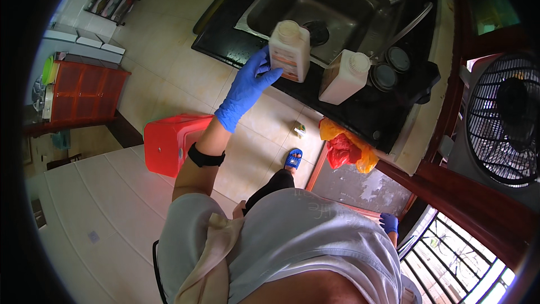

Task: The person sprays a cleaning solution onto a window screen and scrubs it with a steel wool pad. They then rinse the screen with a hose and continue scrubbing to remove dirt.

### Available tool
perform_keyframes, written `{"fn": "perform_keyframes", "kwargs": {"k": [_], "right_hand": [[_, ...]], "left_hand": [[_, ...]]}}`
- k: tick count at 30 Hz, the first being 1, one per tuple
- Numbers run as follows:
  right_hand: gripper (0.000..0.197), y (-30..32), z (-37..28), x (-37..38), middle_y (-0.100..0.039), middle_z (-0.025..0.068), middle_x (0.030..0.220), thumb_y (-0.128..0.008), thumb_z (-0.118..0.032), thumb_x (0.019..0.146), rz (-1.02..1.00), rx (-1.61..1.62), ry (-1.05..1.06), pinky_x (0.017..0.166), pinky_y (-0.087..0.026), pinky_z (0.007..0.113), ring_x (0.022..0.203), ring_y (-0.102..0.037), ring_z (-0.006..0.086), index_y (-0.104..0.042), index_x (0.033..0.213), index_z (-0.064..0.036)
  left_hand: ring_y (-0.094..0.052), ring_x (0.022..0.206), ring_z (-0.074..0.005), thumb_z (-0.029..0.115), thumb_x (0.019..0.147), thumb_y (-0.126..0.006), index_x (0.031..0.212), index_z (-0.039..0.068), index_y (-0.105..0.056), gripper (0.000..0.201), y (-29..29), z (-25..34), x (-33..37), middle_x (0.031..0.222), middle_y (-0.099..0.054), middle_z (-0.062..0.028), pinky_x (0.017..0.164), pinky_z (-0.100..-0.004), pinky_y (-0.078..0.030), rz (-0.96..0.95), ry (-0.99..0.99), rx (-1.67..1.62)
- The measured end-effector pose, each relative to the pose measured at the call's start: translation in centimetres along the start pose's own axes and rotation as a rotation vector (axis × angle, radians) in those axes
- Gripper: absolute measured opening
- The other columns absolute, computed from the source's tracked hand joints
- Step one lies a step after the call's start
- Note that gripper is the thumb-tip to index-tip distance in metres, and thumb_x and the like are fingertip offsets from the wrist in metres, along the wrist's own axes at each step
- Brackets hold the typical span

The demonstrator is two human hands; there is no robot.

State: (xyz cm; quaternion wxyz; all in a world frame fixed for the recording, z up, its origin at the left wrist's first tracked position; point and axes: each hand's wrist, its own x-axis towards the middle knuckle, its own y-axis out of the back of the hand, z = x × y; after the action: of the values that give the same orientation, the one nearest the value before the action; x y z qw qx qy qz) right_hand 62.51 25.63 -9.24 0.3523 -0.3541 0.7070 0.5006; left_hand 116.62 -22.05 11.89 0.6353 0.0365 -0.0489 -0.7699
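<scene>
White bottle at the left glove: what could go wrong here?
The white bottle could slip or tip: only the left hand is at it, near the front of the black counter. The second bottle also stands near the front and might fall if bumped. The right hand, well away, may be slow to help.

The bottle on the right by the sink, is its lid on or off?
On. The pale bottle has a ridged cap covering its top.
</scene>
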Motion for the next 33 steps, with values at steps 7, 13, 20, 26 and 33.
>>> {"fn": "perform_keyframes", "kwargs": {"k": [7,13,20,26,33], "right_hand": [[0.019,0.7,0.5,-1.0,-0.065,0.0064,0.082,-0.061,-0.015,0.083,0.03,0.012,-0.007,0.051,-0.048,0.029,0.063,-0.062,0.0173,-0.065,0.099,-0.005],[0.02,-0.3,0.4,-2.2,-0.065,0.0057,0.083,-0.062,-0.015,0.082,0.025,0.109,-0.026,0.052,-0.048,0.029,0.065,-0.063,0.0171,-0.065,0.099,-0.0049],[0.024,1.0,6.6,-4.3,-0.066,0.0066,0.085,-0.064,-0.013,0.08,0.044,0.185,-0.102,0.052,-0.047,0.029,0.066,-0.063,0.0187,-0.065,0.102,-0.0033],[0.019,-1.4,10.5,-5.4,-0.065,0.0077,0.08,-0.063,-0.012,0.079,0.14,0.171,-0.206,0.05,-0.047,0.03,0.065,-0.062,0.0187,-0.066,0.096,-0.004],[0.016,-1.2,14.0,-2.6,-0.064,0.0054,0.077,-0.062,-0.016,0.078,0.041,-0.704,0.395,0.053,-0.049,0.031,0.063,-0.062,0.0172,-0.067,0.088,-0.0052]], "left_hand": [[-0.062,0.094,-0.0172,0.042,0.088,-0.058,0.105,0.0,-0.066,0.046,2.5,-0.7,14.4,0.108,-0.066,-0.0094,0.082,-0.0313,-0.048,-0.3,0.154,0.191],[-0.063,0.099,-0.0295,0.035,0.079,-0.066,0.121,0.011,-0.058,0.048,-3.2,-7.4,23.6,0.108,-0.065,-0.0136,0.084,-0.0383,-0.048,-0.791,0.003,1.192],[-0.057,0.111,-0.0332,0.033,0.082,-0.062,0.131,0.022,-0.048,0.053,-9.0,-7.7,25.0,0.125,-0.057,-0.0127,0.091,-0.0406,-0.046,-1.096,-0.139,1.443],[-0.06,0.105,-0.0319,0.036,0.08,-0.063,0.12,0.012,-0.058,0.047,-8.2,-13.4,26.9,0.114,-0.063,-0.0157,0.086,-0.0404,-0.048,-0.878,0.108,1.293],[-0.065,0.088,-0.035,0.037,0.079,-0.063,0.1,0.007,-0.068,0.037,-8.9,-9.9,28.8,0.098,-0.067,-0.0184,0.077,-0.0403,-0.051,-0.834,-0.106,1.346]]}}
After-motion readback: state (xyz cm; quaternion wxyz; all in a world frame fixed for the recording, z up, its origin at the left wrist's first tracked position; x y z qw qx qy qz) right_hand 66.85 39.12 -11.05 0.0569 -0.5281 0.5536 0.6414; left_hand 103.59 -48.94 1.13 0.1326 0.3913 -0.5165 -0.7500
